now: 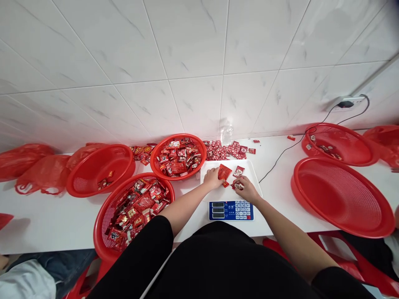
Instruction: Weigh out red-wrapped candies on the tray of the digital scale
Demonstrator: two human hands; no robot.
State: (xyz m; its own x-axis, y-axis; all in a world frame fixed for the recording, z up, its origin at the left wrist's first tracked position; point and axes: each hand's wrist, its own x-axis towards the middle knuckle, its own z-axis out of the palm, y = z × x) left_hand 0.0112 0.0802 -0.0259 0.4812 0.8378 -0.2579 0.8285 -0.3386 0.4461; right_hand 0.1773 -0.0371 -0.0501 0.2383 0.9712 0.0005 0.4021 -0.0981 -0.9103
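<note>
Black top [215, 261], worn by the person: foremost item. Scale [231, 211], blue keypad panel, on white desk [276, 207]; its tray [226, 195] carries small red packets. Left hand [212, 178]: fingers curled against a red packet [224, 171]; whether gripped, cannot tell. Right hand [245, 187]: fingertips pinching a white-printed packet [238, 185] over the tray; another packet [239, 171] just beyond. Hazards, as judged: an outward push could send packets over the tray's rim into the loose heap [218, 151]; resting wrists could skew the reading; the left sleeve could catch the filled basket [107, 211].
</note>
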